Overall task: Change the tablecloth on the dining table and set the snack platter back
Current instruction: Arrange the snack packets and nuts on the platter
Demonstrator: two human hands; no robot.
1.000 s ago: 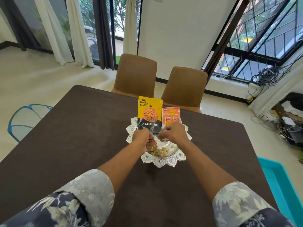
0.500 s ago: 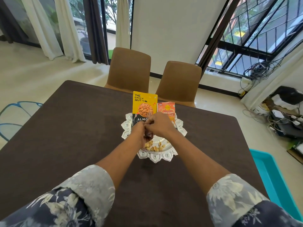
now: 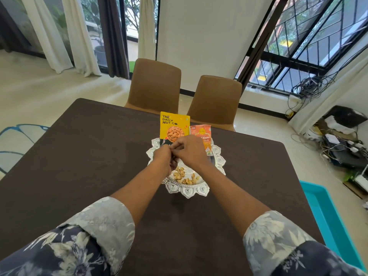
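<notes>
Hands over the snack platter (image 3: pixel 188 191)
It sits on the tablecloth (image 3: pixel 89 156) and looks stiff and slippery (packets (image 3: pixel 174 126) could tip), so hold two opposite rims. The left hand (image 3: pixel 164 158) and right hand (image 3: pixel 189 150) curl their fingers together; I cannot tell what they hold.
</notes>
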